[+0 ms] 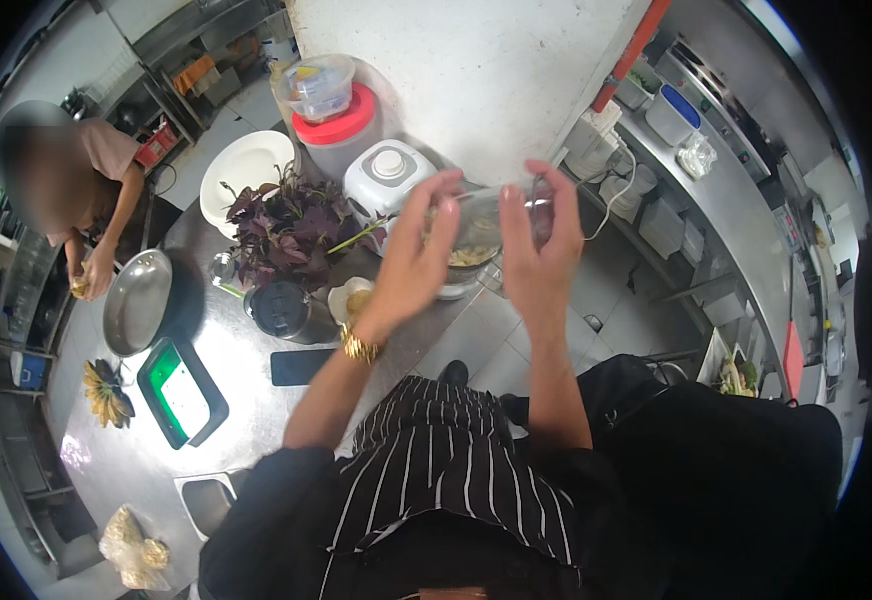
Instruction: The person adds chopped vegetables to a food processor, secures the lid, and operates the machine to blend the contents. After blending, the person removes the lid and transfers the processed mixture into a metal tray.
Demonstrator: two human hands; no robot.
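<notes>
My left hand [417,259] and my right hand [544,247], both blurred, hold a clear lid [484,206] between them at its sides. Beneath it, a clear bowl holds chopped pale food [473,256] at the steel table's edge. A white appliance with a round knob [388,165] stands beyond my left hand. Purple leafy stems [297,225] lie left of the appliance. Near my left wrist, with its gold-coloured bracelet, are a small white dish [349,300] and a dark lidded container [286,309]. The exact finger contact on the lid is partly hidden.
On the steel table [248,420] are a phone [301,367], a steel pan [137,302], a green-and-black tray [182,392], bananas [108,394] and a plastic bag [132,544]. White plates [218,169] and a red-lidded tub [338,120] stand behind. Another person [109,202] works across the table.
</notes>
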